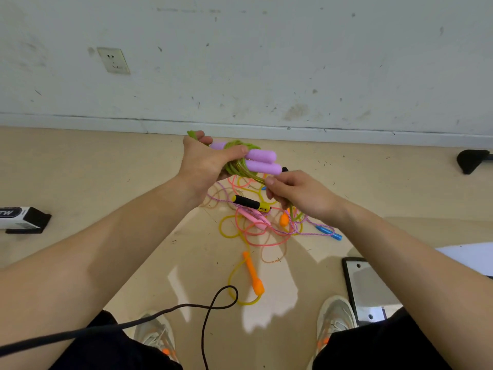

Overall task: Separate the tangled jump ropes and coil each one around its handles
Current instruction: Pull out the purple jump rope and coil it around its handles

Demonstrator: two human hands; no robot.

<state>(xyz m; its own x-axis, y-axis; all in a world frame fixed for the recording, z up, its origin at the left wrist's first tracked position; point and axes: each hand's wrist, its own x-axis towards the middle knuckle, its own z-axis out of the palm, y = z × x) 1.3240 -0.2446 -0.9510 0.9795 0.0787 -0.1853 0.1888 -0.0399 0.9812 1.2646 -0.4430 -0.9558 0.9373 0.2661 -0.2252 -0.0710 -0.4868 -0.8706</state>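
Head view: holding the two purple handles [262,161] side by side over the floor [106,169], above the tangle, with the left hand [205,161], fingers and thumb curled round them and round the green rope [236,166] wound there. Pinching the loose green tail in the right hand [298,193], fingertips pressed together just beside the handles' ends. Judged well into coiling this rope, tail not yet wound in. Left to do, by the look: sorting the tangle [256,225] lying mid-floor, with orange handle [254,276], blue handle [329,233] and black-and-yellow handle [248,202] among pink, yellow and braided cords. Open floor leftward as far as the box [18,217]; tighter rightward by the metal plate [370,289]; toward the near edge, a black cable [213,307] looping across.
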